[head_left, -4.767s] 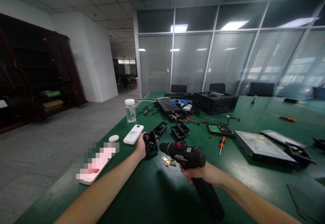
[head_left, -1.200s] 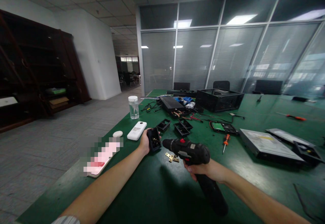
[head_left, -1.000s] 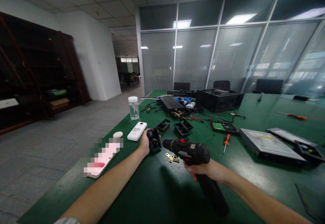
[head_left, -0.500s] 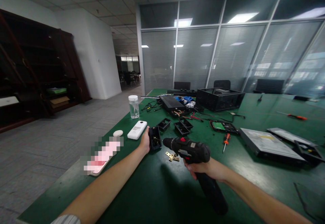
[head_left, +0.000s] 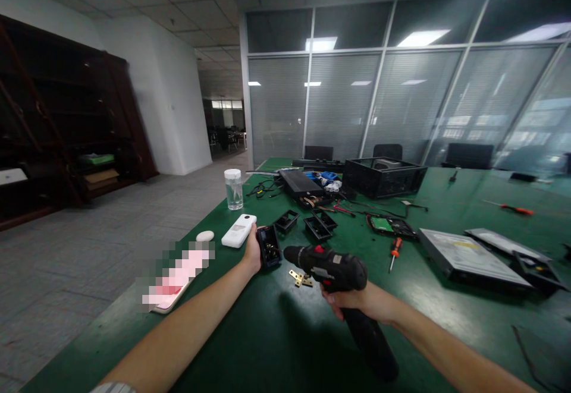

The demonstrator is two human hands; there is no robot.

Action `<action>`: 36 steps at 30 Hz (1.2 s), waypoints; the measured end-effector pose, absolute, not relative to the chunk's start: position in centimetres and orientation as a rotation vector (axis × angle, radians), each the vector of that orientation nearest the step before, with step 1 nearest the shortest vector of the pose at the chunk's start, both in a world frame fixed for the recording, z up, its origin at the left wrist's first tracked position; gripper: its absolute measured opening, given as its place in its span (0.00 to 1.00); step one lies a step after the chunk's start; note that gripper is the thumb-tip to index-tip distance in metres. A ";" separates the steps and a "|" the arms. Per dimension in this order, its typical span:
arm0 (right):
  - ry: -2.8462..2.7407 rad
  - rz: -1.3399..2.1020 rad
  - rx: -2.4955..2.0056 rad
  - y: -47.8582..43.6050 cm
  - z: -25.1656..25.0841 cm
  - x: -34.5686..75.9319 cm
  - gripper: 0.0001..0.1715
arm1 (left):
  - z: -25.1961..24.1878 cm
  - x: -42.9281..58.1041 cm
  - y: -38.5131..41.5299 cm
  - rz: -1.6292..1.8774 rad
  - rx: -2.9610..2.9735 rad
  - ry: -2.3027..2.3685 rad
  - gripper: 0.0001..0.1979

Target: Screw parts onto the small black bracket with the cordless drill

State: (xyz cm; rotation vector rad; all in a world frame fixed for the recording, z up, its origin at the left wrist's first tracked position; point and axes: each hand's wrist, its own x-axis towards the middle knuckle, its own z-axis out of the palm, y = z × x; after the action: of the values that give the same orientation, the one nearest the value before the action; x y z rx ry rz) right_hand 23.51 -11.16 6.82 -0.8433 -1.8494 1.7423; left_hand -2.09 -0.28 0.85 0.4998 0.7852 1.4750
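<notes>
My left hand [head_left: 253,251] grips the left side of a small black box-shaped housing [head_left: 269,247], whose open face shows brass-coloured parts inside. In my right hand [head_left: 345,299] is a black cordless drill [head_left: 332,265] with red buttons, its nose pointing left toward the housing. Where the drill's tip ends, a bit is hard to make out. Below the drill's nose, several small brass plates [head_left: 300,278] lie on the green table [head_left: 250,345]. More black housings [head_left: 318,228] like the held one stand just beyond.
A clear jar [head_left: 234,191], a white device [head_left: 239,230] and a blurred pink object [head_left: 178,280] are on the left. An orange screwdriver [head_left: 395,253], an open hard drive [head_left: 390,225] and a metal-topped drive [head_left: 473,256] lie right. A black case [head_left: 383,178] stands at the back.
The view has shifted slightly. The drill's nose looked close to the housing's opening before; now a small gap shows between them. Both hands keep their hold.
</notes>
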 end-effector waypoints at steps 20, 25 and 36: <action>-1.835 1.765 -0.798 -11.3 7.1 23.5 0.15 | 1.2 -1.9 -0.6 1.438 0.481 0.766 0.16; -1.872 1.739 -0.794 -11.2 7.0 23.5 0.14 | 1.5 -1.8 -0.7 1.449 0.465 0.781 0.15; -1.856 1.751 -0.816 -11.3 7.1 23.6 0.13 | 1.1 -2.0 -0.5 1.464 0.477 0.777 0.16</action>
State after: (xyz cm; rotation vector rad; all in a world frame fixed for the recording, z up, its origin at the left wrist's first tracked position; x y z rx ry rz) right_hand 23.58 -11.35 7.08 -0.8160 -1.8557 1.7514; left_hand -1.97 -0.47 1.06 0.4768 0.7767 1.4645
